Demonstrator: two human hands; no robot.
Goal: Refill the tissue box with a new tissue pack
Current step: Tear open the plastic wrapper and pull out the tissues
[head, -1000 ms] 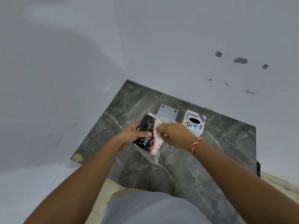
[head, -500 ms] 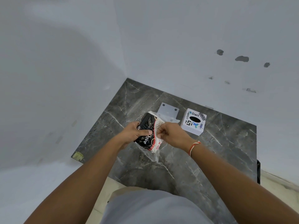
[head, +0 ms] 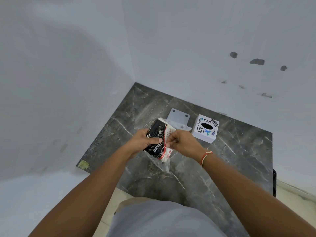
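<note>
Head view: my left hand (head: 142, 142) grips the tissue pack (head: 158, 139) above the surface (head: 230, 159). My right hand (head: 183, 142) pinches its wrapper. The box (head: 205, 129) stands just beside.

Both bare forearms are reaching forward toward twelve o'clock, converging in front of the torso. The left hand (head: 143, 140) is curling closed with its thumb pointing toward three o'clock, while the right hand (head: 183, 142) is pinching, fingertips (head: 168, 140) turning toward nine o'clock.
</note>
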